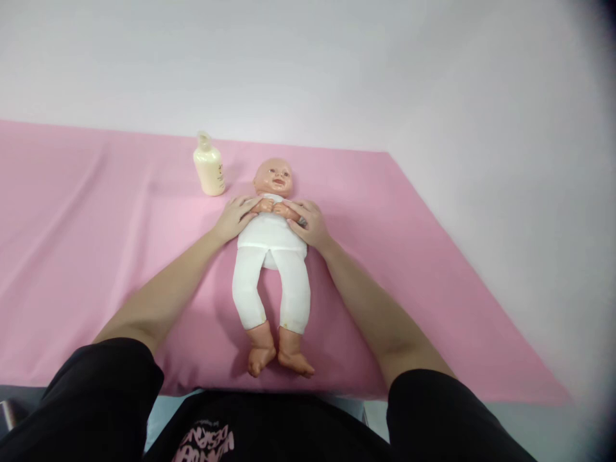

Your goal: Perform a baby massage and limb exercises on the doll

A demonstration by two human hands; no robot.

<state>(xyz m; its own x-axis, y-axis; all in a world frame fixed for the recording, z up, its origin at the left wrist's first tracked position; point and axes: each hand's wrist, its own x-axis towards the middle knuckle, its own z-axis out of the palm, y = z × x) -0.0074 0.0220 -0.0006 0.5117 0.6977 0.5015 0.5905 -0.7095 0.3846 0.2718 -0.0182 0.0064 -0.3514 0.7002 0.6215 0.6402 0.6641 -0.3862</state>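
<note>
A baby doll [272, 231] with a white cloth body and bare plastic head, hands and feet lies on its back, head away from me. Its forearms are folded in over the chest, the two small hands close together. My left hand [235, 218] grips the doll's arm on the left side, fingers over the forearm and thumb lower down. On the other side my right hand [310, 223] is closed round the doll's other arm, fingertips near its wrist. The undersides of both my hands are hidden.
A pump bottle [210, 172] of pale yellow liquid stands left of the doll's head. Pink cloth [120, 244] with a few creases covers the table; its right edge slants toward me. A white wall [289, 70] rises behind the table.
</note>
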